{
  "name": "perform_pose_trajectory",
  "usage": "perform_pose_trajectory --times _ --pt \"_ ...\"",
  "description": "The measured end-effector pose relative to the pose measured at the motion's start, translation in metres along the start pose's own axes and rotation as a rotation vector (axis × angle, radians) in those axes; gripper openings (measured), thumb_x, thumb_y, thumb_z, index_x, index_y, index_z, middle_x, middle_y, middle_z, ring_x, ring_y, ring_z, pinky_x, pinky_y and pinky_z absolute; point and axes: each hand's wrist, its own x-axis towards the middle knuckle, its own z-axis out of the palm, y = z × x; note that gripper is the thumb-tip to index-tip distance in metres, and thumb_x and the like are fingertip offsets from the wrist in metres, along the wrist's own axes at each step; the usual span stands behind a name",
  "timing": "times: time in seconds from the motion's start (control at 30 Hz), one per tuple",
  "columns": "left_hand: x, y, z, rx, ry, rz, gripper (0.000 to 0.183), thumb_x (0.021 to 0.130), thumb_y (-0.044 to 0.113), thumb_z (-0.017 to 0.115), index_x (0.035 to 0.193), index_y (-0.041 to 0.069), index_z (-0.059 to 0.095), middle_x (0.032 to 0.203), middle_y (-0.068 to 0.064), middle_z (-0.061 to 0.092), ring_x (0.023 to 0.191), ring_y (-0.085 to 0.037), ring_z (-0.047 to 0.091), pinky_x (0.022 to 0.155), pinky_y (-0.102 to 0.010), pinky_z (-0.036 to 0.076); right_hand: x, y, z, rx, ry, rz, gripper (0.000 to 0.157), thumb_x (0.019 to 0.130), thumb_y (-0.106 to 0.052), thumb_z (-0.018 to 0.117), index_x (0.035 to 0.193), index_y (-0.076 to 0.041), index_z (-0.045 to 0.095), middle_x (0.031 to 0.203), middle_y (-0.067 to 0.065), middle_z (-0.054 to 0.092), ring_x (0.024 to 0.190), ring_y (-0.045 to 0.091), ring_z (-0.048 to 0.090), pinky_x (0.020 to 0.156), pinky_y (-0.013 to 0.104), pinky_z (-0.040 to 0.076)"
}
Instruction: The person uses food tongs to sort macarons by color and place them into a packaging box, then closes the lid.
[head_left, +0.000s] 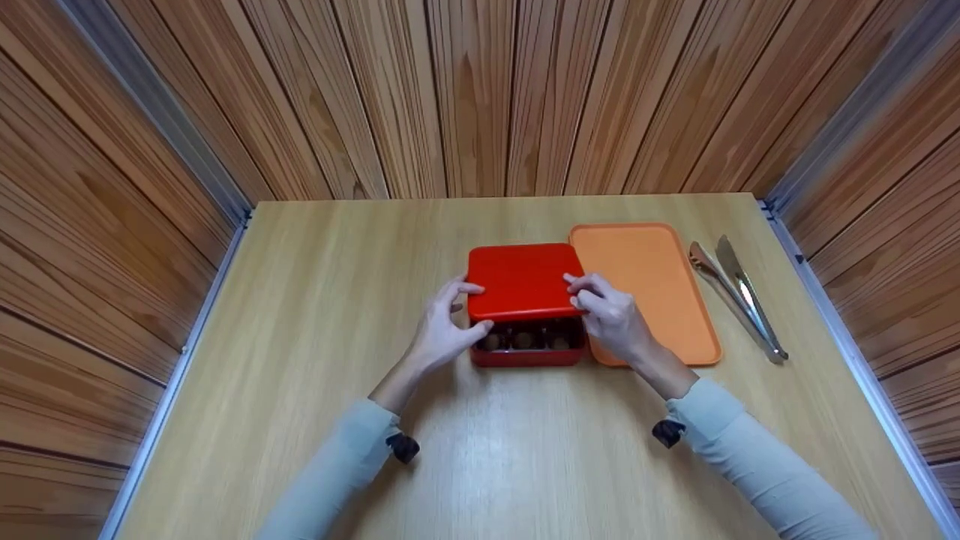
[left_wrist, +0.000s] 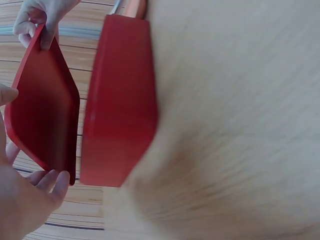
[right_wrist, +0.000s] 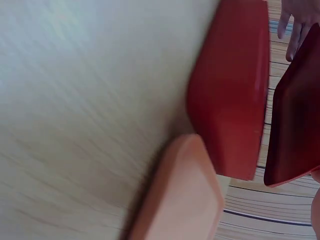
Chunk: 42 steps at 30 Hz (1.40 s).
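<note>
A red lid (head_left: 525, 277) hangs over a red box (head_left: 529, 359), raised clear of its rim in both wrist views. My left hand (head_left: 441, 330) grips the lid's left side, thumb near the front corner and fingers along the edge. On the opposite side, my right hand (head_left: 611, 315) pinches the lid's edge between thumb and fingers. Below the lid's front edge, part of the dark interior shows, with several small round brownish things (head_left: 525, 340) in it; the lid hides the remainder.
An orange tray (head_left: 652, 292) lies just right of the box, partly under my right hand and forearm. Metal tongs (head_left: 739, 296) lie farther right on the wooden table (head_left: 337, 300). Wood-panelled walls (head_left: 480, 97) stand behind and at both sides.
</note>
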Motion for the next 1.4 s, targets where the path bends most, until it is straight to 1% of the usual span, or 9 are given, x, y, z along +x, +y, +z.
perform_pose_trajectory --times 0.2,0.33,0.5,0.6,0.7,0.8,0.93,1.23,1.4 --pt "-0.006 -0.010 0.003 -0.043 -0.025 -0.051 0.043 0.098 0.012 0.080 0.140 0.014 0.069 0.182 -0.021 0.038 0.159 -0.048 0.053 0.128 -0.063 0.053 -0.011 -0.002 0.003 -0.011 -0.047 0.010 0.026 0.085 0.021 0.084 0.088 0.001 0.068 0.105 0.022 0.076 0.114 0.045 0.083 0.096 0.020 0.062" --pt "-0.010 -0.011 0.005 -0.048 -0.028 -0.089 0.044 0.099 0.012 0.081 0.141 0.019 0.069 0.184 -0.016 0.036 0.154 -0.048 0.058 0.131 -0.064 0.049 -0.016 -0.005 0.004 -0.033 -0.066 0.012 0.025 0.085 0.018 0.085 0.088 0.000 0.069 0.106 0.022 0.077 0.116 0.044 0.083 0.092 0.027 0.065" --pt "-0.013 -0.013 0.005 -0.051 -0.027 -0.087 0.044 0.098 0.012 0.082 0.139 0.021 0.071 0.185 -0.012 0.035 0.154 -0.046 0.059 0.137 -0.071 0.036 -0.019 -0.006 0.004 -0.066 -0.079 -0.012 0.024 0.084 0.017 0.086 0.089 0.000 0.070 0.106 0.022 0.077 0.115 0.042 0.084 0.086 0.038 0.069" --pt "-0.015 -0.015 0.004 -0.037 -0.035 -0.068 0.043 0.097 0.013 0.082 0.139 0.021 0.071 0.186 -0.010 0.035 0.158 -0.045 0.055 0.139 -0.073 0.030 -0.022 -0.005 0.002 -0.070 -0.109 -0.028 0.025 0.082 0.016 0.089 0.093 0.001 0.072 0.110 0.021 0.078 0.117 0.042 0.084 0.088 0.041 0.069" --pt "-0.017 -0.019 0.004 -0.013 -0.048 -0.044 0.042 0.096 0.013 0.083 0.137 0.020 0.073 0.186 -0.010 0.035 0.166 -0.044 0.046 0.140 -0.071 0.030 -0.026 -0.004 0.000 -0.064 -0.149 -0.036 0.030 0.079 0.012 0.094 0.099 -0.001 0.075 0.116 0.021 0.079 0.119 0.041 0.083 0.092 0.043 0.068" --pt "-0.018 -0.023 0.005 0.019 -0.060 -0.025 0.043 0.095 0.015 0.084 0.136 0.020 0.073 0.186 -0.011 0.035 0.170 -0.043 0.038 0.140 -0.072 0.030 -0.031 -0.001 -0.001 -0.045 -0.181 -0.038 0.037 0.076 0.002 0.101 0.105 -0.003 0.078 0.122 0.021 0.080 0.119 0.040 0.083 0.095 0.046 0.067" --pt "-0.020 -0.027 0.006 0.055 -0.072 -0.011 0.044 0.093 0.016 0.086 0.135 0.022 0.074 0.186 -0.010 0.034 0.173 -0.042 0.033 0.140 -0.074 0.028 -0.038 0.002 0.000 -0.023 -0.202 -0.060 0.040 0.078 -0.012 0.103 0.110 -0.004 0.081 0.126 0.022 0.081 0.119 0.040 0.083 0.095 0.047 0.067" --pt "-0.023 -0.033 0.006 0.073 -0.108 -0.007 0.052 0.091 0.021 0.092 0.140 0.024 0.072 0.186 -0.009 0.030 0.172 -0.041 0.032 0.134 -0.067 0.043 -0.049 0.003 -0.001 -0.017 -0.292 -0.068 0.037 0.089 -0.026 0.097 0.117 -0.006 0.083 0.133 0.022 0.080 0.125 0.039 0.081 0.103 0.047 0.064" --pt "-0.024 -0.034 0.007 0.145 -0.129 0.019 0.056 0.090 0.017 0.094 0.141 0.024 0.073 0.187 -0.009 0.029 0.173 -0.041 0.029 0.134 -0.065 0.045 -0.051 0.004 -0.003 -0.020 -0.310 -0.075 0.038 0.091 -0.027 0.096 0.120 -0.006 0.084 0.136 0.022 0.080 0.126 0.038 0.081 0.102 0.046 0.065"
